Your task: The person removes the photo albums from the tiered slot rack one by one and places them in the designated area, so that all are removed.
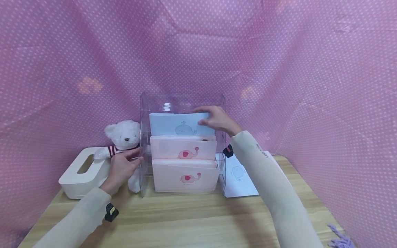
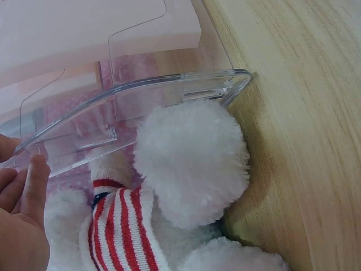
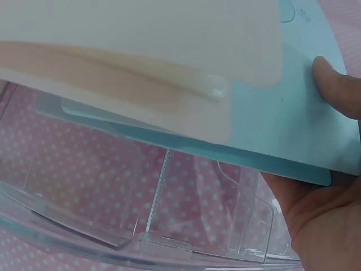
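A clear plastic rack (image 1: 143, 144) stands upright at the back of the table, holding three folders in steps. The top one is a light blue folder (image 1: 164, 123) with a whale drawing. My right hand (image 1: 217, 120) grips its right upper corner, thumb in front and fingers behind. Below sit a pink folder (image 1: 164, 147) and another pink folder (image 1: 167, 177), each with a red elephant. My left hand (image 1: 122, 168) pinches the rack's left side panel by its edge, beside a white teddy bear (image 1: 125, 132) in a striped top.
A white tissue box (image 1: 69, 182) stands left of the bear. Right of the rack, another blue whale folder (image 1: 240, 184) lies partly under my right sleeve. Purple tassels (image 1: 340, 237) show at the table's right front edge. Pink dotted cloth (image 1: 198, 62) surrounds the wooden table (image 1: 173, 220).
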`<state>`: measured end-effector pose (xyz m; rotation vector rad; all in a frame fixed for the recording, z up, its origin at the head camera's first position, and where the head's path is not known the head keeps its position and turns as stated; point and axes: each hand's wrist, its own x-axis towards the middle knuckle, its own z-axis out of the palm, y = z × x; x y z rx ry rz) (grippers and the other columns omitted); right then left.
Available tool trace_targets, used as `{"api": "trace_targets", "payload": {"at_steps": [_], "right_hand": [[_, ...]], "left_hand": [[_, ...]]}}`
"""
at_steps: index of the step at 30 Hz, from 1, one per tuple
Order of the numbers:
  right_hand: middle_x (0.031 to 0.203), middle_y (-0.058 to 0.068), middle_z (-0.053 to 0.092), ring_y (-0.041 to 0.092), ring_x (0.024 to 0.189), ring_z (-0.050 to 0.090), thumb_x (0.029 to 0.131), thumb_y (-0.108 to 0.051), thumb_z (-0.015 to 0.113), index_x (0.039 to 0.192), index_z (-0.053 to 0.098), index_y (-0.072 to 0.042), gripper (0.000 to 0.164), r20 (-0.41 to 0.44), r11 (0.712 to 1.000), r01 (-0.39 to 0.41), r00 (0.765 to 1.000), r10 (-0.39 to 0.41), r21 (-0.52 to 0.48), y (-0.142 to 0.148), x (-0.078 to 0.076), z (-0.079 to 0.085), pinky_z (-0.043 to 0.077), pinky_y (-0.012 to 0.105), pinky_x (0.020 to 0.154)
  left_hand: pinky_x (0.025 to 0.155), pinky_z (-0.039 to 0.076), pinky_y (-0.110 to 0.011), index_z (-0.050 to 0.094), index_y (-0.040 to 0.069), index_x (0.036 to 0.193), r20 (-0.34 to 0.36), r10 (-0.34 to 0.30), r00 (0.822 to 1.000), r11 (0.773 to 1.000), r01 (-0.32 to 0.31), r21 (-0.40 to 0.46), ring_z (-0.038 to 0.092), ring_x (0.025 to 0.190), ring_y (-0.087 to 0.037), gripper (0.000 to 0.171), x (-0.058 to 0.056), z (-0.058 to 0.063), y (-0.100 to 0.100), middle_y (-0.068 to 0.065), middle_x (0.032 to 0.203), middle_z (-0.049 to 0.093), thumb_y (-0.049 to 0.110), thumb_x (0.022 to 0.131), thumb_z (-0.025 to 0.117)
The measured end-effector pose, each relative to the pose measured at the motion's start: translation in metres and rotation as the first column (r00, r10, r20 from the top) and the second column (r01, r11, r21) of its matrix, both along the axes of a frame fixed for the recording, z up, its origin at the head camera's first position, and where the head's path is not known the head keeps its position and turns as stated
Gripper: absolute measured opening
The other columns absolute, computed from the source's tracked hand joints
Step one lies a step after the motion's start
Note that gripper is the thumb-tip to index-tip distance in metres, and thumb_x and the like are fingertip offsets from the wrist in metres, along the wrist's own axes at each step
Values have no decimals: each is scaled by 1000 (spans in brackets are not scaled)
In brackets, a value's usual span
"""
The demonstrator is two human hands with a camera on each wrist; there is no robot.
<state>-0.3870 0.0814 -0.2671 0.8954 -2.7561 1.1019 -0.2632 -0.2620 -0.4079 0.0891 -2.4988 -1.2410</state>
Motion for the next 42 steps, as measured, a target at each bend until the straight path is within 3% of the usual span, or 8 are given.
{"api": "trace_targets", "payload": {"at_steps": [7, 17, 31, 42], "right_hand": [[136, 4, 68, 22, 108, 72, 94, -10, 69, 134, 66, -32, 46, -41, 999, 37, 998, -37, -10, -5, 2, -3, 64, 29, 80], [133, 7, 71, 24, 102, 76, 91, -4, 70, 128, 71, -32, 47, -44, 991, 89, 995, -94, -98, -10, 3, -8, 64, 26, 72], [132, 11, 71, 29, 104, 76, 89, -2, 71, 124, 74, -24, 42, -64, 972, 112, 990, -128, -207, -6, 4, -11, 64, 30, 74], [129, 14, 72, 33, 102, 76, 88, -4, 74, 123, 74, -19, 38, -57, 941, 183, 977, -207, -287, 5, 2, 2, 65, 41, 80]], "left_hand": [[69, 50, -4, 65, 8, 134, -6, -4, 1000, 1000, 4, -6, 71, 109, -31, 44, -1, -1, 0, -18, 124, 72, 18, 92, 72], [67, 52, -7, 66, 8, 134, -23, -2, 1000, 1000, 2, -21, 73, 105, -31, 43, -1, -1, -1, -18, 123, 72, 18, 92, 72], [68, 51, -6, 66, 7, 133, -16, -7, 1000, 1000, 7, -24, 71, 108, -29, 43, 0, -3, -1, -17, 126, 71, 16, 92, 73], [66, 51, -7, 67, 8, 132, -37, -3, 999, 999, 2, -38, 71, 108, -30, 42, -1, -4, 0, -17, 124, 72, 16, 91, 74]]}}
